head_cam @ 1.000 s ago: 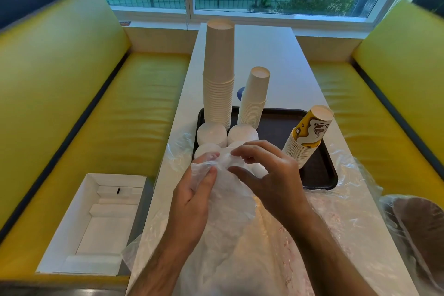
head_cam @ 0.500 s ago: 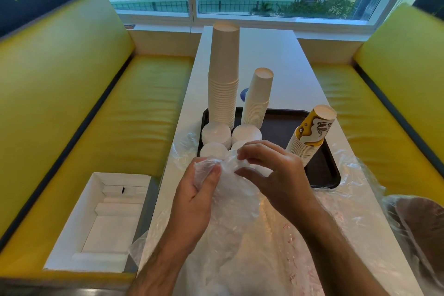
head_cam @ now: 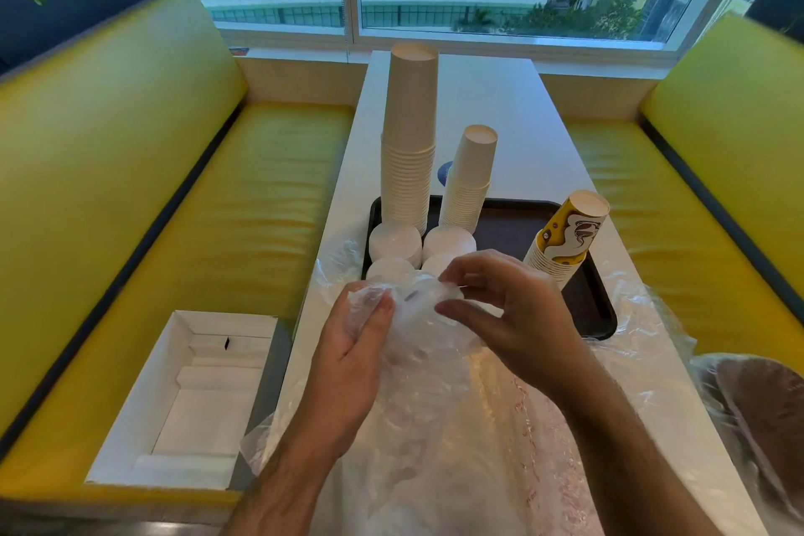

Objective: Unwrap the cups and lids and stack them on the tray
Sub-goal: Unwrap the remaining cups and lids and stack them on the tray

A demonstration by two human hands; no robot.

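While the left hand [head_cam: 348, 344] is gripping a clear plastic wrapper [head_cam: 417, 318] from the side, the right hand [head_cam: 513, 313] is pinching the wrapper's top between thumb and fingers, just above the near edge of the dark tray [head_cam: 596, 309]. White lids [head_cam: 396, 240] are sitting in short stacks on the tray's near left, behind them two stacks of white cups [head_cam: 409, 144], and a leaning stack of patterned cups [head_cam: 565, 239] on the right. More loose plastic [head_cam: 457, 448] is covering the white table [head_cam: 513, 118].

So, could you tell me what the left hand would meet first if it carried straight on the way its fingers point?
Probably the white lid stacks on the tray's near edge, just beyond the left hand; depth is unclear.
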